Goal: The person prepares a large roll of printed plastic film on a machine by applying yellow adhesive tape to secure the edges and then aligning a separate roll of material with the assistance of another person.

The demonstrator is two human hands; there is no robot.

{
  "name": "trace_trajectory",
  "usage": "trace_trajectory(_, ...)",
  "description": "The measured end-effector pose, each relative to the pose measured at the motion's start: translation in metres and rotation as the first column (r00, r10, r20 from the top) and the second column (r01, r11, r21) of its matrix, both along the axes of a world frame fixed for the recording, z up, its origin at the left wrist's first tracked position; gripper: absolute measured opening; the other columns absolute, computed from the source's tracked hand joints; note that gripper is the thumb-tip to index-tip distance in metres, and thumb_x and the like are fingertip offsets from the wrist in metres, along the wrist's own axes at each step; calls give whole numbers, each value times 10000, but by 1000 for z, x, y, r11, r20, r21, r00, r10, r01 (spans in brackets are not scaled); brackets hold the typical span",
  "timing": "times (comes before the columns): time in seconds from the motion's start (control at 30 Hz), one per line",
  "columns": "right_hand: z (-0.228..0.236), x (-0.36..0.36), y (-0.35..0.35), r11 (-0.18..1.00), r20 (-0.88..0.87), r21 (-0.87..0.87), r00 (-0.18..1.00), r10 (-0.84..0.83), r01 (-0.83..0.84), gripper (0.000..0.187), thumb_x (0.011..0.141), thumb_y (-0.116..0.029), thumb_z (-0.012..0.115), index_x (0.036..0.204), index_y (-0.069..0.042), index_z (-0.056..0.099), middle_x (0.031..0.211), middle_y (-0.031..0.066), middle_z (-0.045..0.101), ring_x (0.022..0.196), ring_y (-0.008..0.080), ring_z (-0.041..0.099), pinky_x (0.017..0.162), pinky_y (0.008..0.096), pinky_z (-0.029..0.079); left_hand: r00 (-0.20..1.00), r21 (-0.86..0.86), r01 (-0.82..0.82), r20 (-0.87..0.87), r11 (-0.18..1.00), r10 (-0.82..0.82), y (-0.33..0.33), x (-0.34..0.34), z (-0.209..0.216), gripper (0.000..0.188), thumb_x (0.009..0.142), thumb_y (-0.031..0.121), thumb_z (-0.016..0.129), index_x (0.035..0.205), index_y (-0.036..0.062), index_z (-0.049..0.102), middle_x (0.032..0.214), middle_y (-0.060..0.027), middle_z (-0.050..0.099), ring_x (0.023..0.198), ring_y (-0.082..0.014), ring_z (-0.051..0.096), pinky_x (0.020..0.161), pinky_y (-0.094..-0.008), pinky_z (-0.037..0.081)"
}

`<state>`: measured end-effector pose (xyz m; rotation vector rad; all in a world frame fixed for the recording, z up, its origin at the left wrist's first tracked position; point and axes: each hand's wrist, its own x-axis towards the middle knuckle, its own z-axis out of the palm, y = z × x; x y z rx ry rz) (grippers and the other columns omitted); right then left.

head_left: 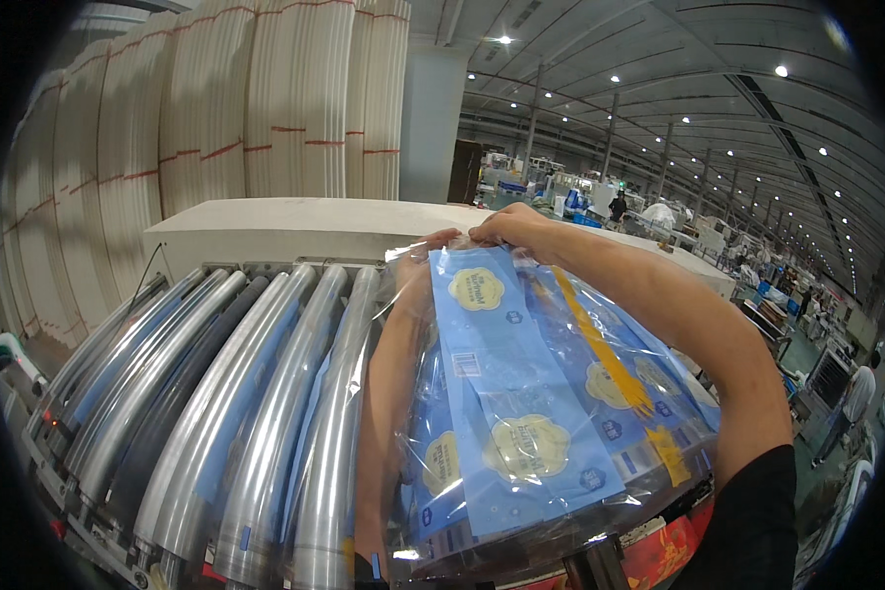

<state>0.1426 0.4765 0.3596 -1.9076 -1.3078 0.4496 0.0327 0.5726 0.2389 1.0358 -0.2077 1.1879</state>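
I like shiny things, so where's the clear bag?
In the head view, the clear bag is right of the metal rollers, between the forearms, with the left hand and right hand at its far end.

Right hand (506, 226): bare. Wrist just behind it bare too, same for the right forearm (659, 275), which widens going back from the hand and looks bowed in the fisheye. Well back from that hand, a black sleeve (757, 521) starts: matte, plain cloth, edge running across the arm, loose and wider than the arm, dark all the way to the lower rim of the view. Left hand (441, 239): bare, partly hidden. Left forearm (388, 393) below it: bare, slimmer in view; cuff on that side, can't tell.
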Motion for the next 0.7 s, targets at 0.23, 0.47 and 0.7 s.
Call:
trace_trajectory(0.23, -1, 5, -1, 996, 65, 20, 994, 90, -92, 281, 787, -203, 700, 1017, -42, 693, 1024, 108, 651, 923, 189, 588, 797, 294, 425, 995, 26, -73, -71, 997, 75, -3, -1, -2, 322, 765, 81, 727, 1055, -3, 613, 970, -118, 642, 818, -164, 638, 711, -258, 537)
trace_trajectory(0.47, -4, 11, -2, 960, 120, 84, 959, 258, -269, 258, 809, -237, 694, 993, -57, 710, 902, 73, 663, 859, 142, 582, 800, 280, 433, 993, -40, 36, -111, 999, -40, -15, -9, 3, 305, 768, 81, 722, 1045, 2, 621, 959, -119, 646, 807, -163, 639, 704, -258, 537)
trace_trajectory(0.7, -3, 12, -1, 973, 179, 42, 960, 217, -228, 310, 809, -288, 700, 998, -42, 706, 931, 80, 667, 927, 168, 580, 910, 334, 404, 984, -83, 84, -152, 993, -96, -23, -15, 6, 287, 771, 80, 717, 1035, 8, 629, 949, -120, 650, 797, -162, 640, 697, -258, 537)
